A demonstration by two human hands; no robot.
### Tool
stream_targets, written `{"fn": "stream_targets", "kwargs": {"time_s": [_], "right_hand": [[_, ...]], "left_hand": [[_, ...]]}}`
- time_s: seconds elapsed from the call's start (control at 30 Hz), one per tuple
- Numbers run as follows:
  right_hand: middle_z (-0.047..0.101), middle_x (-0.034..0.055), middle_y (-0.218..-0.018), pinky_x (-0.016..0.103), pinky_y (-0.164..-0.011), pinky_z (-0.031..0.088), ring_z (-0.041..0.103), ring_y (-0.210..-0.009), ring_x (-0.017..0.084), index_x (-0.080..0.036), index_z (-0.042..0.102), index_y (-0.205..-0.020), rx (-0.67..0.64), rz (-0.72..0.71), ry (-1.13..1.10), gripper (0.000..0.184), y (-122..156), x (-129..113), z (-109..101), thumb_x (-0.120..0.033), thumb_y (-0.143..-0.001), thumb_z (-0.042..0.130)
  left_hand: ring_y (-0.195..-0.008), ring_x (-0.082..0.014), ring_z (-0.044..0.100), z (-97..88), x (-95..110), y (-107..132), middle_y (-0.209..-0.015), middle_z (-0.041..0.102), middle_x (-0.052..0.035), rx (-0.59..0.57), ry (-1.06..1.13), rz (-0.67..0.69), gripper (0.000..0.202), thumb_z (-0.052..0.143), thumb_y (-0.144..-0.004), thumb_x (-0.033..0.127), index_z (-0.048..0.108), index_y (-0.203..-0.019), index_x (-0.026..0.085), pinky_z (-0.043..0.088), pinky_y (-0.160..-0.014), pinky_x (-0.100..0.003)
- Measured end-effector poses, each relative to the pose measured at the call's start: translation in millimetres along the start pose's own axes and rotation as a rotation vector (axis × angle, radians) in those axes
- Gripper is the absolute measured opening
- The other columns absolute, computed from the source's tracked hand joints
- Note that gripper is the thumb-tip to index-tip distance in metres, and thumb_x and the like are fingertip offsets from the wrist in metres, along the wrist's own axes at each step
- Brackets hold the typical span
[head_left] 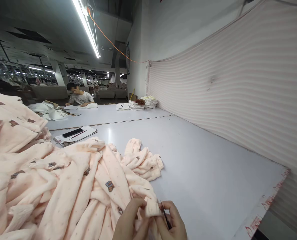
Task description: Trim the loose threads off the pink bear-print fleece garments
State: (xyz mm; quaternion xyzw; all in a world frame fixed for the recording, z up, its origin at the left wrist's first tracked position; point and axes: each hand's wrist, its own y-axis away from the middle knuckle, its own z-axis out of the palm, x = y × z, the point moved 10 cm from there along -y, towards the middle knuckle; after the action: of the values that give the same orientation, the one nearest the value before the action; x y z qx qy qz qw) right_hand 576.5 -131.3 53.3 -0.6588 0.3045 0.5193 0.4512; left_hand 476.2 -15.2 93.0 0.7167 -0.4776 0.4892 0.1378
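Note:
A pale pink fleece garment with small bear prints lies bunched across the left and front of the table, part of a large heap. At the front, my left hand is closed on a sleeve-like end of it, the cuff standing up between my two hands. My right hand touches the cuff from the other side. Held in its curled fingers are slim dark thread snips, their thin tip pointing up beside the cuff. The lower fingers of both hands are partly hidden by cloth and the frame's edge.
More pink fleece is piled high at left. Papers with a phone lie behind the garment. Stacks of folded white cloth stand at the back; a person works there. Striped cloth hangs along the right.

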Motion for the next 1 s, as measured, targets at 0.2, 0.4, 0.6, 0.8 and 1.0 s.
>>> {"fn": "stream_targets", "kwargs": {"time_s": [0.2,0.4,0.6,0.8,1.0], "right_hand": [[0.059,0.002,-0.081,0.022,-0.063,0.046,0.059,-0.074,0.017,-0.023,0.061,-0.085,-0.052,-0.216,0.175,0.012,-2.9,-38.6,0.0,-0.023,-0.081,0.049],[0.055,-0.0008,-0.075,0.024,-0.06,0.042,0.056,-0.066,0.017,-0.025,0.053,-0.073,-0.115,-0.124,0.447,0.007,-23.1,-36.8,3.3,-0.024,-0.08,0.056],[0.061,0.0011,-0.085,0.021,-0.065,0.047,0.063,-0.075,0.017,-0.029,0.07,-0.101,-0.459,-0.066,0.373,0.023,-4.6,-38.0,10.9,-0.03,-0.081,0.061],[0.064,0.0008,-0.082,0.021,-0.059,0.044,0.063,-0.071,0.016,-0.032,0.073,-0.096,-0.453,-0.086,0.461,0.02,2.1,-43.6,11.0,-0.028,-0.083,0.058],[0.063,0.0016,-0.077,0.024,-0.067,0.047,0.061,-0.075,0.018,-0.023,0.071,-0.085,-0.346,0.0,0.223,0.021,-25.5,-13.1,3.4,-0.04,-0.083,0.058]], "left_hand": [[-0.085,-0.0193,0.062,11.2,-13.5,-9.5,-0.09,0.07,-0.0026,-0.19,0.302,-0.163,0.022,0.05,-0.081,0.028,0.067,-0.092,0.021,0.046,-0.078,-0.026],[-0.061,-0.012,0.05,38.3,-37.4,-0.2,-0.063,0.058,0.0029,-0.414,0.815,-0.514,0.013,0.057,-0.063,0.026,0.063,-0.071,0.017,0.037,-0.06,-0.021],[-0.062,-0.0126,0.048,34.1,-35.4,2.3,-0.062,0.055,0.0025,-0.363,0.938,-0.554,0.009,0.059,-0.06,0.026,0.056,-0.062,0.018,0.037,-0.061,-0.022],[-0.071,-0.015,0.052,37.4,-39.7,4.6,-0.065,0.056,0.002,-0.387,0.946,-0.556,0.011,0.062,-0.063,0.025,0.061,-0.07,0.017,0.041,-0.068,-0.024],[-0.082,-0.0203,0.054,26.4,-41.4,1.3,-0.081,0.061,-0.0037,-0.36,0.493,-0.298,0.025,0.064,-0.072,0.044,0.063,-0.074,0.018,0.043,-0.078,-0.03]]}}
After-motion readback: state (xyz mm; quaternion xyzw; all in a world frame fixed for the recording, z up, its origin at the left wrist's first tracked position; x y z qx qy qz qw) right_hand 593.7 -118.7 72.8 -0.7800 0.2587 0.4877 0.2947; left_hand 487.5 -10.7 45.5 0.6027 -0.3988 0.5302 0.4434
